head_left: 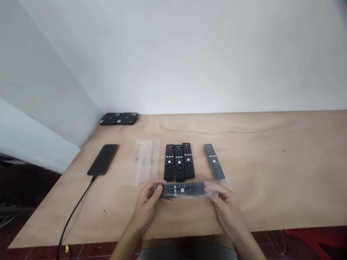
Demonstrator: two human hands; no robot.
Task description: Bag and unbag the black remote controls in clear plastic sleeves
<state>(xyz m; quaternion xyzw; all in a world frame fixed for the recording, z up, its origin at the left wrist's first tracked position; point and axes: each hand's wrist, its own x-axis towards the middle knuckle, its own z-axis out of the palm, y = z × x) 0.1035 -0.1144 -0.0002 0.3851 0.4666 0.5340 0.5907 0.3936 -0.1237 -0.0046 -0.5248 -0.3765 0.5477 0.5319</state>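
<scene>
A black remote control (184, 189) in a clear plastic sleeve lies crosswise between my two hands, just above the near part of the table. My left hand (149, 197) grips its left end, the thumb on top. At the other end, my right hand (223, 201) is closed on the loose plastic of the sleeve (212, 189), with its fingers partly behind the film. Just beyond are three bare black remotes (179, 161) side by side. To their right lies another remote (214, 161) in a clear sleeve. Flattened empty plastic sleeves (143, 161) rest to the left.
A dark phone (103, 160) with a black cable (76, 210) running off the front edge lies on the left of the wooden table (276, 171). Two flat black boxes (127, 118) sit in the far left corner by the white wall (196, 49).
</scene>
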